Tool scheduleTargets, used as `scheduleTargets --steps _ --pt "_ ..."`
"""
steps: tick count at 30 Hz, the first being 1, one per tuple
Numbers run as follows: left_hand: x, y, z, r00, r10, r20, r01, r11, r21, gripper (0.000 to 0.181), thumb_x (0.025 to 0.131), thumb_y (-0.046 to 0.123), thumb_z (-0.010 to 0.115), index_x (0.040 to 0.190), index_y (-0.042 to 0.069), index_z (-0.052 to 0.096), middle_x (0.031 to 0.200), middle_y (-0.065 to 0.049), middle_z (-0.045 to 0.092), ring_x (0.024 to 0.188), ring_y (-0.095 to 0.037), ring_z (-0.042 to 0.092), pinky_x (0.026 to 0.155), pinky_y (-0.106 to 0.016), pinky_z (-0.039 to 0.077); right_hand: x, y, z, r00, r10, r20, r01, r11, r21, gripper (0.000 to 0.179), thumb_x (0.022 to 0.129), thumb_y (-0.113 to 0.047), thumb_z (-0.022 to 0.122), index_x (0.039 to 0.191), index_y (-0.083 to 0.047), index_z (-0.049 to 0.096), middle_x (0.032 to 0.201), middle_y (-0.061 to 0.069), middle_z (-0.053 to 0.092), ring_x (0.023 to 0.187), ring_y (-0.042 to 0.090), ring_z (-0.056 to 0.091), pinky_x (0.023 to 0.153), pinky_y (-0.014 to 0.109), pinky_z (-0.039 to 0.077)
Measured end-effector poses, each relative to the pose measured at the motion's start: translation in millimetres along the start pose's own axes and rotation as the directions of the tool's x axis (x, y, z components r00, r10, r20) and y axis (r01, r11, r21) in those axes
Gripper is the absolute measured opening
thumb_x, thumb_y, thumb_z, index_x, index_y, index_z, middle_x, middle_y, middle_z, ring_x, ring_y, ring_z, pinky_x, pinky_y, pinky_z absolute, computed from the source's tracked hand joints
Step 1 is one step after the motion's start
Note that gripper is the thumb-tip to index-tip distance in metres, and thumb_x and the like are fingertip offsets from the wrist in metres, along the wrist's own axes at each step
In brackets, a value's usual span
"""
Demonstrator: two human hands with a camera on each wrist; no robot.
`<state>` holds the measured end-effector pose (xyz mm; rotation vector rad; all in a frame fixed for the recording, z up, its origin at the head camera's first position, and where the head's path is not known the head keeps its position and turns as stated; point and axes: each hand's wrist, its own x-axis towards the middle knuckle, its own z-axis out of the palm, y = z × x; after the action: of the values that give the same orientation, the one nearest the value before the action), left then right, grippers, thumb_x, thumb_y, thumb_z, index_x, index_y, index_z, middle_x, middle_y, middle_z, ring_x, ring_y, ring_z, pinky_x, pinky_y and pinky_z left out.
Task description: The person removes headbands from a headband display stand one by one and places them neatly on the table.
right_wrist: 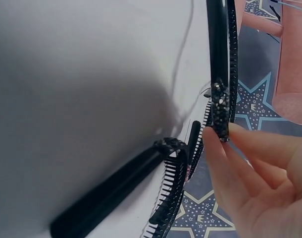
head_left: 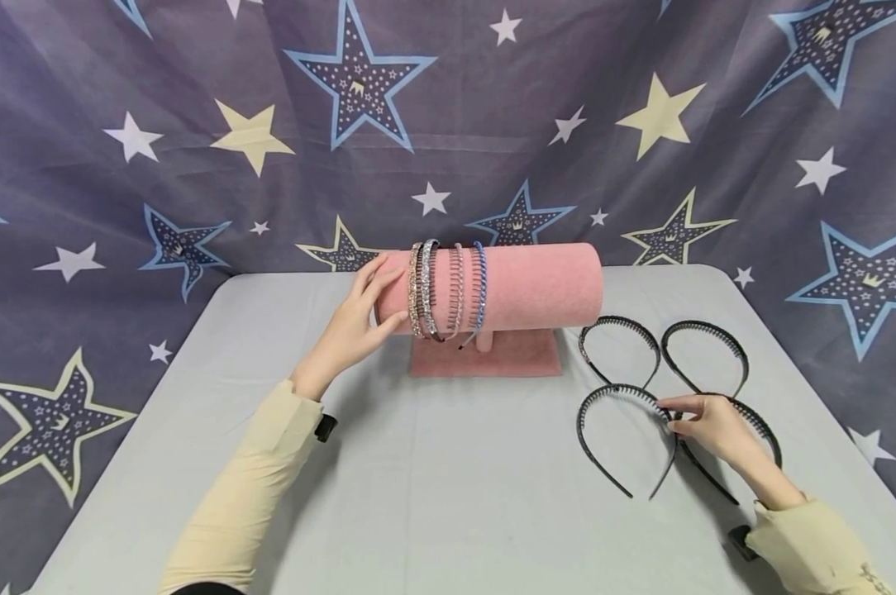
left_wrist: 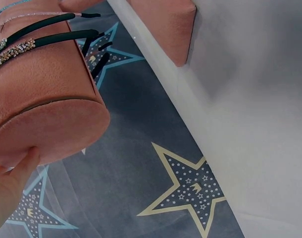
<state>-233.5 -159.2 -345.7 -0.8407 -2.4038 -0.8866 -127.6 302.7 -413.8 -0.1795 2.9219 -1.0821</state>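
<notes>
A pink padded display roll (head_left: 545, 285) lies level on its stand. My left hand (head_left: 351, 322) rests on its left end, fingers spread over the top and thumb at the front; the left wrist view shows a fingertip against the round end face (left_wrist: 67, 129). Around the roll sit a gold glitter headband (head_left: 414, 289), a silver one (head_left: 426, 289), a pink one (head_left: 457, 285) and a blue one (head_left: 481, 285). With thumb and fingers, my right hand (head_left: 716, 426) pinches the right side of a black toothed headband (head_left: 617, 387). Dark sparkle (right_wrist: 220, 106) covers the pinched part.
More black headbands lie on the pale table (head_left: 433, 496): one at the back left (head_left: 621, 319), one at the back right (head_left: 704, 326), and one (head_left: 764, 430) partly beneath my right hand. The stand's pink base (head_left: 522, 357) is under the roll. A star-patterned cloth (head_left: 448, 149) hangs behind.
</notes>
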Motion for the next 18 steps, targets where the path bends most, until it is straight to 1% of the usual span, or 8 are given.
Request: scheduleTargets --steps 5,7,12,15,18 --pt "-0.7 -0.3 -0.2 1.000 0.007 -0.007 -0.007 1.000 -0.009 0.057 0.078 0.013 0.066 0.130 0.009 0.042 0.141 -0.011 0.024 0.123 -0.029 0.035 0.095 -0.045 0.036 -0.5 2.1 1.7 1.000 -0.009 -0.013 0.008 1.000 -0.019 0.030 0.071 0.002 0.065 0.100 0.008 0.062 0.081 0.018 0.065 0.042 0.000 0.036 0.038 0.021 0.033" --pt "-0.7 -0.6 -0.2 1.000 0.010 -0.009 -0.010 1.000 -0.010 0.057 0.078 0.013 0.066 0.130 0.008 0.042 0.141 -0.012 0.024 0.123 -0.028 0.035 0.095 -0.044 0.036 -0.5 2.7 1.8 1.000 -0.004 -0.010 0.004 1.000 -0.022 0.030 0.072 0.002 0.065 0.101 0.008 0.062 0.080 0.018 0.066 0.044 0.000 0.041 0.039 0.021 0.034" --pt "-0.5 0.1 -0.5 1.000 0.005 -0.004 -0.005 1.000 -0.011 0.056 0.079 0.013 0.066 0.130 0.008 0.042 0.141 -0.011 0.024 0.123 -0.028 0.035 0.094 -0.045 0.036 -1.1 2.4 0.9 1.000 -0.013 -0.020 0.013 0.999 -0.036 0.030 0.072 0.000 0.065 0.101 0.009 0.062 0.083 0.021 0.065 0.055 0.004 0.057 0.047 0.021 0.042" --pt "-0.5 0.4 -0.7 1.000 0.000 -0.001 0.000 1.000 -0.011 0.056 0.079 0.013 0.065 0.130 0.008 0.042 0.142 -0.010 0.024 0.122 -0.028 0.036 0.094 -0.045 0.037 -2.0 1.6 0.8 0.999 -0.027 -0.038 0.025 0.998 -0.054 0.029 0.072 0.000 0.067 0.099 0.008 0.063 0.090 0.023 0.064 0.058 0.005 0.060 0.052 0.020 0.045" --pt "-0.1 0.2 -0.7 1.000 0.001 0.000 -0.001 1.000 -0.008 0.057 0.079 0.013 0.066 0.130 0.008 0.041 0.141 -0.011 0.024 0.124 -0.028 0.034 0.094 -0.045 0.036 -2.0 0.1 0.1 0.997 -0.040 -0.061 0.034 0.995 -0.091 0.026 0.073 -0.001 0.066 0.098 0.006 0.064 0.092 0.022 0.064 0.064 0.014 0.063 0.055 0.020 0.046"
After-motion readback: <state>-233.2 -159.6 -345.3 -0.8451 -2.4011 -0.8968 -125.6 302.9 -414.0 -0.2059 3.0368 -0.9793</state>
